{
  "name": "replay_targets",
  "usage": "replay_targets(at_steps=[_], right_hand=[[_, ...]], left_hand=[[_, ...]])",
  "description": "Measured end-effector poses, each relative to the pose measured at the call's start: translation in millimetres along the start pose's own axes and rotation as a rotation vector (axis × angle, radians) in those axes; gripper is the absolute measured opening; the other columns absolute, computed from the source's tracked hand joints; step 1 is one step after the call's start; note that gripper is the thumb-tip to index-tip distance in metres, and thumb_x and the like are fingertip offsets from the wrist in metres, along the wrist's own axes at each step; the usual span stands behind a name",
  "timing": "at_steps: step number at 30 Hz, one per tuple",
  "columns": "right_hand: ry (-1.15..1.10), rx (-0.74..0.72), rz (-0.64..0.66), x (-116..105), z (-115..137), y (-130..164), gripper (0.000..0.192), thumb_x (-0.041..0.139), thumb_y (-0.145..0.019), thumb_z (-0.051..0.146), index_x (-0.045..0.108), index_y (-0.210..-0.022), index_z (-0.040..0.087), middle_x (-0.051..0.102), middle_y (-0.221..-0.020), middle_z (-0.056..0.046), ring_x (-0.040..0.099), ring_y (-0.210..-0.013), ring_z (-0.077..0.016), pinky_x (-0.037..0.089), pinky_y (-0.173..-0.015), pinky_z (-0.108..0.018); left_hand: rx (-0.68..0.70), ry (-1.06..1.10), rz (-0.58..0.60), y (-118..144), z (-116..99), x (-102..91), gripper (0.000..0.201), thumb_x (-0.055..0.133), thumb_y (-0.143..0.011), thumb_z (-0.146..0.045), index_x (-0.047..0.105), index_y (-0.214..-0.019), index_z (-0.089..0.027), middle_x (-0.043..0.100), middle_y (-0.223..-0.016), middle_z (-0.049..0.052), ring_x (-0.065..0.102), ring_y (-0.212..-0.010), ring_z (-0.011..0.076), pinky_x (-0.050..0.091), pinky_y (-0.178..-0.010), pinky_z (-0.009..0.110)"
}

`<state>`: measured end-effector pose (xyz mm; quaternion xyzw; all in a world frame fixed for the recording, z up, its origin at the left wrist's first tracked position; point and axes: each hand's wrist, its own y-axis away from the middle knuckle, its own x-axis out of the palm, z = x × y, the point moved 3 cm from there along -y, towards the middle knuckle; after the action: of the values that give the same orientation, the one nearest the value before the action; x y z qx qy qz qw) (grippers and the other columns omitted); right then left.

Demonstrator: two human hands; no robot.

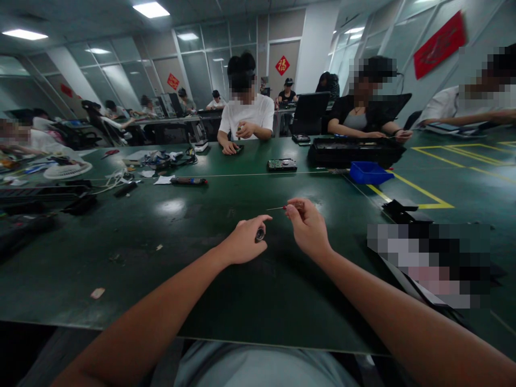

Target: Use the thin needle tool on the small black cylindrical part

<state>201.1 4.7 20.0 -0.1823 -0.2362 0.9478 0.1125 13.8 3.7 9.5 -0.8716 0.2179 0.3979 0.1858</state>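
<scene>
Green table (121, 258): one long surface, runs from the near edge to the far row of seated people. Bare in the middle, where both hands work just above it.

Black tray (355, 151), one, at 1 o'clock from the hands, well apart, in front of a person in a dark top. Blue bin (368, 173), one, just beside the tray's near edge. Circuit board (282, 165), one, at 12 o'clock, lying flat. Dark pen-like tool (188, 181), one, at 11 o'clock, flat on the table.

Left hand (242, 242): curled narrow around a small round metal part (260, 234), index finger pointing out to 1 o'clock. The part sits at the thumb side, open end facing the other hand, judged so as to present it.

Right hand (308, 228): thumb and fingertips pinched shut on a thin screwdriver (284, 207) with a red collar. Shaft points to 9 o'clock, roughly level, tip above and just past the left index finger; not touching the part. Fine pinch grip, probably for control of a slim tool.

Count: two hands, one screwdriver, one small part. What the part is: too small to tell.
</scene>
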Motion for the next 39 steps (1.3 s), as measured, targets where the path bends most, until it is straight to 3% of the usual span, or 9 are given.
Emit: replay_targets(at_steps=[2,5,9,12,18,39], right_hand=[[0.003,0.011,0.006,0.2,0.1,-0.4,0.023,0.055,-0.093,0.041,0.062,-0.105,0.022,0.071,-0.088,-0.007,0.068,-0.08,-0.0227,0.052,-0.075,-0.039],[0.037,0.01,-0.011,-2.4,2.9,-1.0,0.025,0.056,-0.093,0.043,0.063,-0.104,0.021,0.071,-0.087,-0.006,0.067,-0.076,-0.0215,0.051,-0.071,-0.037],[0.14,-0.035,-0.02,-6.6,8.9,-0.9,0.028,0.055,-0.094,0.047,0.063,-0.083,0.022,0.068,-0.074,-0.003,0.062,-0.066,-0.0186,0.047,-0.064,-0.034],[0.121,-0.072,0.011,-5.5,9.8,0.9,0.026,0.056,-0.094,0.045,0.062,-0.082,0.023,0.068,-0.073,-0.002,0.063,-0.066,-0.0185,0.048,-0.065,-0.034],[-0.05,-0.044,0.071,0.8,3.5,4.2,0.024,0.058,-0.093,0.041,0.063,-0.107,0.023,0.076,-0.091,-0.006,0.072,-0.085,-0.0232,0.055,-0.078,-0.04],[-0.075,-0.016,0.14,3.6,-2.5,2.8,0.021,0.057,-0.093,0.04,0.064,-0.102,0.022,0.075,-0.093,-0.007,0.071,-0.088,-0.0237,0.055,-0.081,-0.042]], left_hand=[[-0.038,-0.04,-0.01,0.0,11.3,-0.2,0.064,0.058,-0.076,-0.013,0.048,-0.138,-0.022,0.061,-0.116,0.011,0.057,-0.111,0.0303,0.044,-0.099,0.047],[-0.091,-0.03,-0.056,-2.8,27.0,-2.5,0.049,0.054,-0.082,-0.01,0.053,-0.13,-0.018,0.061,-0.118,0.015,0.058,-0.111,0.0298,0.047,-0.095,0.045],[-0.051,-0.02,-0.12,-8.3,37.7,-8.3,0.031,0.06,-0.087,-0.015,0.063,-0.118,-0.018,0.063,-0.12,0.013,0.058,-0.114,0.0283,0.044,-0.102,0.047],[-0.001,-0.022,-0.15,-10.2,38.1,-12.0,0.034,0.064,-0.085,-0.014,0.066,-0.118,-0.022,0.064,-0.124,0.009,0.056,-0.118,0.0268,0.04,-0.108,0.048],[-0.033,-0.012,-0.206,-9.6,35.5,-13.3,0.039,0.068,-0.086,-0.021,0.065,-0.124,-0.021,0.067,-0.121,0.01,0.058,-0.114,0.0283,0.043,-0.103,0.048],[-0.022,-0.009,-0.241,-8.2,36.0,-14.4,0.041,0.066,-0.09,-0.027,0.062,-0.131,-0.024,0.065,-0.13,0.007,0.057,-0.121,0.0269,0.041,-0.106,0.045]])
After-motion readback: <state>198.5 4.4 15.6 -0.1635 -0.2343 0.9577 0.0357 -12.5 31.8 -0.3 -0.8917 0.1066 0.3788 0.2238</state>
